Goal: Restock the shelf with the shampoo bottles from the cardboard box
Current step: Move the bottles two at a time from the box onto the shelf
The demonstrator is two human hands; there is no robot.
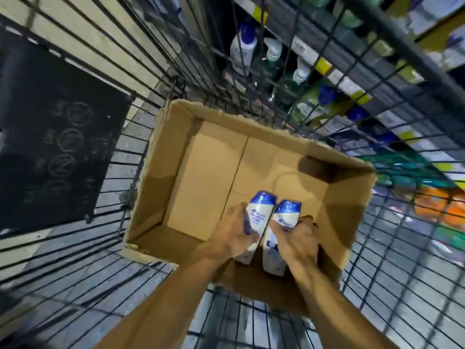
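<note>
An open cardboard box (206, 172) sits inside a wire cage trolley, its floor bare apart from the two bottles I hold. My left hand (234, 233) grips a white shampoo bottle with a blue cap (260, 209). Beside it, my right hand (295, 239) grips a second white and blue shampoo bottle (285, 214). Both bottles stand close together over the near right part of the box, caps pointing away from me. The shelf (334, 76) with rows of other bottles runs behind the cage, at the upper right.
Black wire cage walls (83, 248) surround the box on all sides. A dark board with chalk-like marks (57, 137) hangs on the left wall. Orange packs (437, 205) and green and blue bottles fill the lower shelves at right.
</note>
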